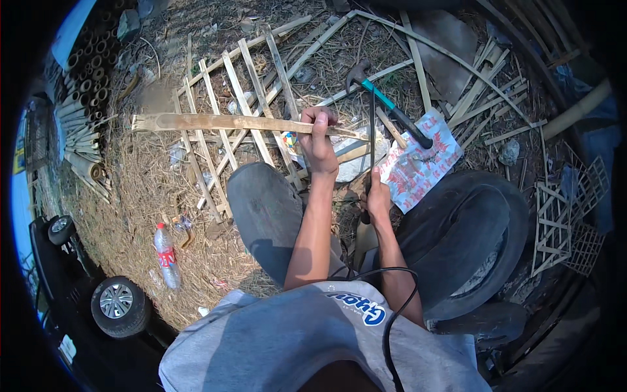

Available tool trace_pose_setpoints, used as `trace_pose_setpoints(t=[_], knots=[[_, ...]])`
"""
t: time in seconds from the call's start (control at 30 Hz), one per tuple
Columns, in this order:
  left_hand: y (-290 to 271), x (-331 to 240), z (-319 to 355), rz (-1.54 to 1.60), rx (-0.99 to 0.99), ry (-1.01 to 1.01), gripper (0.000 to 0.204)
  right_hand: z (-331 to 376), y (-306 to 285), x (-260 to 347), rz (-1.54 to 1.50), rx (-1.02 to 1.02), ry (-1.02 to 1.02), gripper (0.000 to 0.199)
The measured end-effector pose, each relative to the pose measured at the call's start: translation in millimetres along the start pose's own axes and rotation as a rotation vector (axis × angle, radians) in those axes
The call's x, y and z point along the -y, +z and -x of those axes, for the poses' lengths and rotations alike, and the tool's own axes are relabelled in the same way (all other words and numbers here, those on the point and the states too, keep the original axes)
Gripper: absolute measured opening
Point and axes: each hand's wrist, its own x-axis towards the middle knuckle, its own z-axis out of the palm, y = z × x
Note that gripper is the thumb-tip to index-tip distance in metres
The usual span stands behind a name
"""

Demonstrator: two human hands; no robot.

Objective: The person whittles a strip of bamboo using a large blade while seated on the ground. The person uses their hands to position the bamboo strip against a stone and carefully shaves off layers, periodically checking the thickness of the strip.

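My left hand [320,145] is closed around a long, flat bamboo strip [209,122], with the thumb pressed on it. The strip stretches far to the left, and its short, narrower end reaches right to the blade. In my right hand [377,197] is a knife [372,134], its long, thin, dark blade pointing away from me. The blade stands edge-on beside the strip's right end; I cannot tell whether they touch. Below lies a pale stone block [356,168]. A claw hammer [390,104] with a teal and black handle rests partly on a red-and-white printed sheet [424,163].
A bamboo lattice [251,72] lies on the straw ahead. Split bamboo pieces [486,78] are heaped at the far right, and stacked bamboo poles [91,78] at the far left. A plastic bottle [166,256] and a dark vehicle's wheel [119,306] are at the left.
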Motion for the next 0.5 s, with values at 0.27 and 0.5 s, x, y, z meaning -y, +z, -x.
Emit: trace_pose_setpoints(t=[0.27,0.5], knots=[[-3,60,-13,0.216,0.251,-0.245,0.043,10,7,1,0.159,-0.032,-0.278,0.077],[-13,81,3,0.31,-0.041,-0.181,0.057,22,6,29,0.134,0.11,-0.1,0.08]])
